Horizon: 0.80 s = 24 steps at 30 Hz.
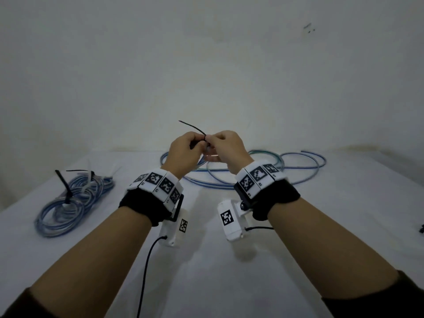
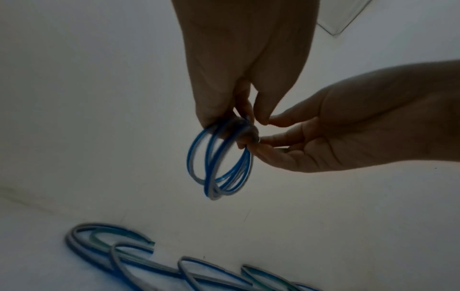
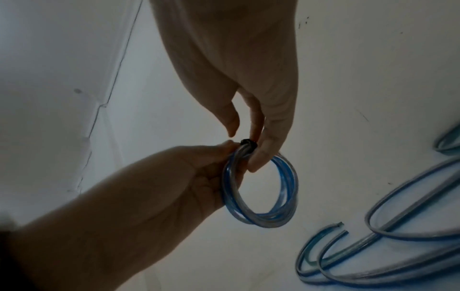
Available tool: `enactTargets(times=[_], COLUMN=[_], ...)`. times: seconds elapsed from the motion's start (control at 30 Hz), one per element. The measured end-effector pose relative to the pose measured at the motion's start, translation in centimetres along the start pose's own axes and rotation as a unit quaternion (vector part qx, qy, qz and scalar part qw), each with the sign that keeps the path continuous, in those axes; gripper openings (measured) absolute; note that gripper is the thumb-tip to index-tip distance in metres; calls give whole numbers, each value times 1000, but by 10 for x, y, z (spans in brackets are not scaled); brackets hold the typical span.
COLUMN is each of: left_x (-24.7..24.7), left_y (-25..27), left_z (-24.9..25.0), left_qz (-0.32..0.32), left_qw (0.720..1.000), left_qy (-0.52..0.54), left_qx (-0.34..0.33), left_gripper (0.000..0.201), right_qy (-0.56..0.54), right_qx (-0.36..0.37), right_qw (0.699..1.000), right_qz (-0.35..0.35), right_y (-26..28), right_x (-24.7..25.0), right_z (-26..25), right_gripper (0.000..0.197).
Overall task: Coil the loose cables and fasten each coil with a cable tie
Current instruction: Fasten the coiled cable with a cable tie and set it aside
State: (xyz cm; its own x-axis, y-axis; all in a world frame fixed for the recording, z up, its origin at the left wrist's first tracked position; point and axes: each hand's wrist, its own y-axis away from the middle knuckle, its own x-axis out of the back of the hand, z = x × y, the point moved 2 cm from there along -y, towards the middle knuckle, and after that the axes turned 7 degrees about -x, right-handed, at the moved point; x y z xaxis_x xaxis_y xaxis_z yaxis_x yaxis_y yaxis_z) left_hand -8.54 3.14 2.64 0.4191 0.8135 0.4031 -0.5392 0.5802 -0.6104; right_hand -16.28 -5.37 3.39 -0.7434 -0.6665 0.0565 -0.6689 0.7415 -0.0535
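Both hands raised over the table's middle: left hand pinches small blue coil, right hand pinches black cable tie at its head. Keep loops bunched, pull tail snug. Loose cables lie beyond, toward far edge.

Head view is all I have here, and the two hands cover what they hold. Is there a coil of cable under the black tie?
Observer: Yes. In the left wrist view a small blue coil hangs from the left hand.
Operator: Is the tie around it already?
Observer: The right wrist view shows the black tie wrapped round the coil's top, beside the right hand.
Operator: Does the coil touch the table?
Observer: No, it hangs above the loose cables.
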Motion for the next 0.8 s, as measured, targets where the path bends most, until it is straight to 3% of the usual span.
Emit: enactTargets(times=[0.13,0.23,0.37,0.5,0.6,0.7,0.8], left_x=[21,42,81,105,122,138,151], left_y=[12,17,14,11,5,-4,-11], left_z=[-3,-15,-44,-69,-87,-102,-119], left_qz=[-71,-100,-63,-86,-25,12,3], left_qw=[995,993,989,987,988,978,965], left_qy=[53,20,-127,-34,-68,-181,-233], left_qx=[46,50,43,132,137,106,125], left_gripper=[33,37,34,26,23,21,19], right_qy=[-39,-81,-108,-164,-193,-122,-63], right_qx=[-22,-47,-71,-91,-108,-112,-141], right_qw=[997,988,982,969,963,968,969], right_qz=[-68,-123,-138,-163,-156,-186,-194], right_y=[0,1,-1,-6,-15,-25,-37], right_x=[-13,-29,-57,-88,-111,-134,-156], right_z=[7,11,13,11,14,20,25], right_gripper=[17,3,10,9,6,9,9])
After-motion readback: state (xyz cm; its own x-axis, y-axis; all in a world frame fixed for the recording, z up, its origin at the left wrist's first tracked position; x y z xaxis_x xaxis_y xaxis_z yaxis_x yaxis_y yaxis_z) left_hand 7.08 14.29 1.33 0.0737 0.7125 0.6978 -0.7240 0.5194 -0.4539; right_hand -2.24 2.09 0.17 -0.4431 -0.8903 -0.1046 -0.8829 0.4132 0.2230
